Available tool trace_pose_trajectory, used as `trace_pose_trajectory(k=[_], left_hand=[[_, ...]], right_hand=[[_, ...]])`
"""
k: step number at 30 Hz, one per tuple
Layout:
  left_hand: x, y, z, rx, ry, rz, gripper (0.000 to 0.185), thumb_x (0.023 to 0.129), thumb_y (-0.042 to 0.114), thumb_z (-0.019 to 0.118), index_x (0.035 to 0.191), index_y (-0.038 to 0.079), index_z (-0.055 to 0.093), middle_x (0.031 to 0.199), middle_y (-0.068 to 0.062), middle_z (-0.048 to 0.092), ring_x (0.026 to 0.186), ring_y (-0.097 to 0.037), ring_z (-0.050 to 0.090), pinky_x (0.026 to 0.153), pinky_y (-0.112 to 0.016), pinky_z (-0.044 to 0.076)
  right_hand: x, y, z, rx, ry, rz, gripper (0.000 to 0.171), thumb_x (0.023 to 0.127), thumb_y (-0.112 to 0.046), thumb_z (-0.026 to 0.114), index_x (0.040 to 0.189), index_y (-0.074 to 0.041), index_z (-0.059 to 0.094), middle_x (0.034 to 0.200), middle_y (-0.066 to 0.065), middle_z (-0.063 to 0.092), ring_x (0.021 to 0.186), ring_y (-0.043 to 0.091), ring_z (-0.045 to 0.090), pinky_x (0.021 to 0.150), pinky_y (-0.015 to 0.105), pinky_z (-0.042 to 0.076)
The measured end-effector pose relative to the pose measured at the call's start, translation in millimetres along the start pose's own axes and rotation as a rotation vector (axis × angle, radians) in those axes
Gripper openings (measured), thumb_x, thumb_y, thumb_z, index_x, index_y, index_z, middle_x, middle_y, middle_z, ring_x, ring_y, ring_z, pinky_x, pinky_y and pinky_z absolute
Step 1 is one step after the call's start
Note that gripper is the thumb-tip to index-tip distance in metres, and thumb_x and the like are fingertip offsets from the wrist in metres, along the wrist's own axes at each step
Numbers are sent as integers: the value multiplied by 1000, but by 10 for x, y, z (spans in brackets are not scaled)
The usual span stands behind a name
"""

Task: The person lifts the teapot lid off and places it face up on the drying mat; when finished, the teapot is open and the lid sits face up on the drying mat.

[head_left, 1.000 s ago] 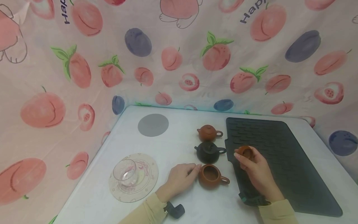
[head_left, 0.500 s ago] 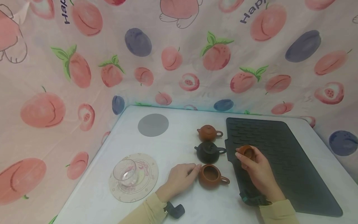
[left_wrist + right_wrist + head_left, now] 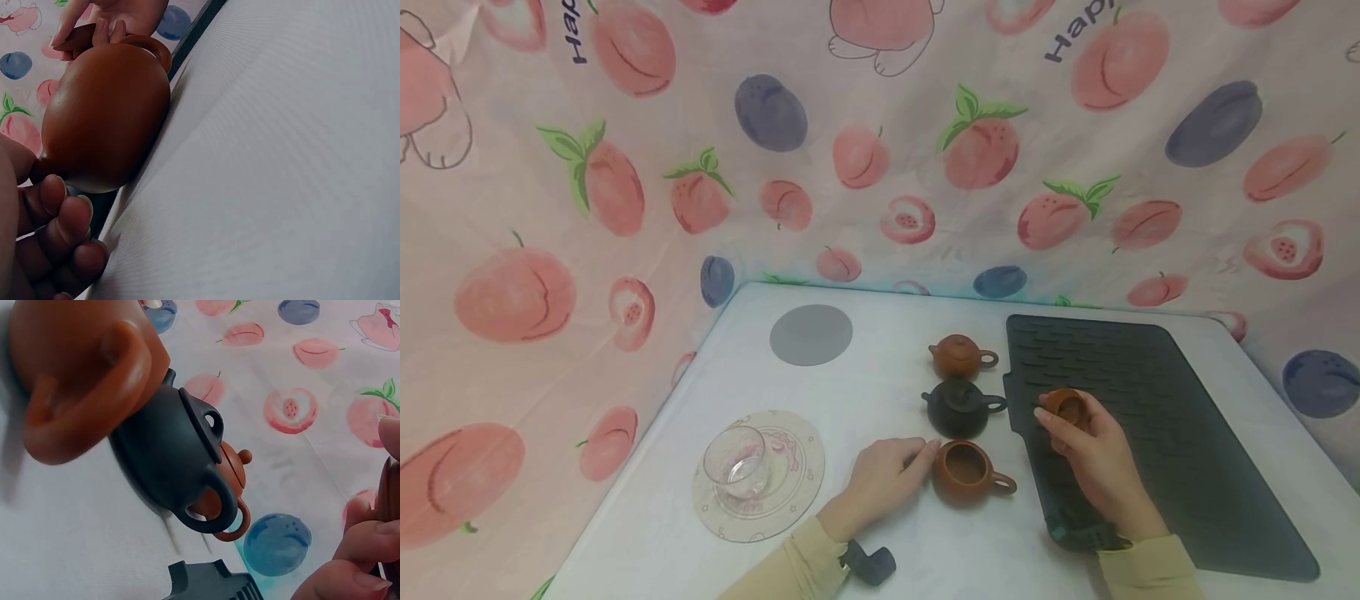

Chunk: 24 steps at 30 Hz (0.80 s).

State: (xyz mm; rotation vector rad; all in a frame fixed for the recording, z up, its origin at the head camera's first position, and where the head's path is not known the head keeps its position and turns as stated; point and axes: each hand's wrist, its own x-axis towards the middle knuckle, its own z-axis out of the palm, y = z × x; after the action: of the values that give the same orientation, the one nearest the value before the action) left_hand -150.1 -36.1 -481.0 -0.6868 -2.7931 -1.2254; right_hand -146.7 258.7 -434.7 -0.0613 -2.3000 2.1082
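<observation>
My left hand (image 3: 887,475) pinches the spout of a lidless brown clay teapot (image 3: 958,498); in the left wrist view, thumb and fingertips (image 3: 53,194) meet at that spout. Over the dark mat, my right hand (image 3: 1097,458) holds a small round brown teapot lid (image 3: 1066,407), its hollow underside turned up towards the head camera. Only the lid's edge (image 3: 390,494) shows in the right wrist view. Behind the lidless pot, in a row, stand a black teapot (image 3: 957,410) and a smaller brown teapot (image 3: 957,358), both with lids on and handles to the right.
A dark ridged mat (image 3: 1195,467) covers the table's right side. On the left, a clear glass cup (image 3: 733,467) stands on a round patterned coaster (image 3: 805,450). A grey disc (image 3: 811,335) lies at the back left. Fruit-print cloth (image 3: 880,167) hangs behind the table.
The right hand has drifted slightly to the right with the lid, whose hollow side has turned a little. The left hand and the teapots have stayed put.
</observation>
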Motion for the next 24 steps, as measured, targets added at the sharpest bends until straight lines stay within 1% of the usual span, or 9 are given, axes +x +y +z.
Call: trace_pose_trajectory(k=[4,10,15,19,24], left_hand=[[1,6,-1,0,4,7,50,109,51,39,67,26,50,58,14,43,56,-5,43,54,-24,33],[0,12,-5,1,-2,-4,51,109,52,38,67,26,50,58,14,43,57,-5,43,55,-25,33],[-2,8,-4,0,-3,-7,51,109,53,38,67,25,50,58,13,43,57,-5,43,55,-25,33],[-3,5,-2,-1,-1,-6,52,109,53,38,67,25,51,58,13,44,57,-6,43,55,-25,33],[1,7,-5,0,3,2,51,109,51,39,68,26,53,59,14,45,57,-5,44,55,-25,34]], right_hand=[[8,-3,-13,-34,6,9,50,99,-29,71,140,-12,45,128,3,56,100,17,47,79,29,41],[24,-7,-25,-70,24,33,55,98,-32,72,142,-14,44,130,4,55,101,18,47,81,28,42],[22,-12,-32,-55,23,35,55,98,-29,73,142,-14,44,133,3,54,107,18,48,84,28,43],[14,-19,-42,-43,22,35,55,97,-25,74,142,-14,44,135,3,54,115,17,48,87,24,43],[14,-20,-63,-12,21,29,55,97,-21,75,142,-15,44,135,3,53,121,19,48,88,21,43]])
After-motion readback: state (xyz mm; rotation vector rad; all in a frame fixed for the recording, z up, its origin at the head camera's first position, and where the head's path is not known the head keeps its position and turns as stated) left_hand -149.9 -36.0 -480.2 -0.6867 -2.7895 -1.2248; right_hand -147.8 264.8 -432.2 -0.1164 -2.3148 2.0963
